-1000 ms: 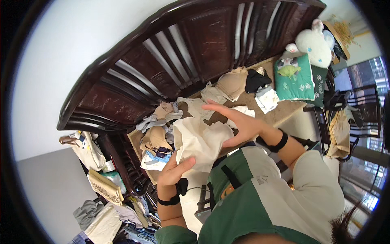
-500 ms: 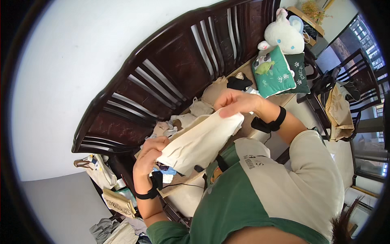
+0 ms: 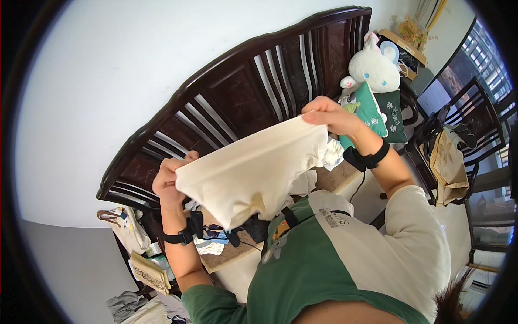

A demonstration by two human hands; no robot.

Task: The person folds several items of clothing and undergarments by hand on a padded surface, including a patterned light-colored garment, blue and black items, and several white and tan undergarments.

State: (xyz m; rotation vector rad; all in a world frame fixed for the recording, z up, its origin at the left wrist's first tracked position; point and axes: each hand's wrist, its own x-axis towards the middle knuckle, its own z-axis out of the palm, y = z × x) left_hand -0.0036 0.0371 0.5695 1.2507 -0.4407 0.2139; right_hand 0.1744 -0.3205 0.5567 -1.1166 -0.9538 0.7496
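A pair of cream underpants (image 3: 243, 167) is stretched wide between my hands, raised in front of the wooden bench back. My left hand (image 3: 170, 181) grips one end of its top edge, fingers closed on the cloth. At the opposite end, my right hand (image 3: 335, 116) pinches the other corner between thumb and fingers. The cloth hangs down from the taut top edge and narrows toward the bottom. Behind and below it, dark and blue clothes (image 3: 216, 238) and white cloth (image 3: 333, 155) lie on the bench seat, partly hidden.
The dark slatted bench back (image 3: 232, 89) runs along the wall. A white plush toy (image 3: 372, 70) and green cushions (image 3: 369, 110) occupy its right end. A chair with a beige bag (image 3: 450, 167) stands farther right. At left are a cloth bag (image 3: 127, 229) and a patterned beige item (image 3: 148, 274).
Both hands have risen and moved apart, pulling the underpants' top edge taut. The cloth is now spread out, hiding more of the bench pile. The view has shifted slightly.
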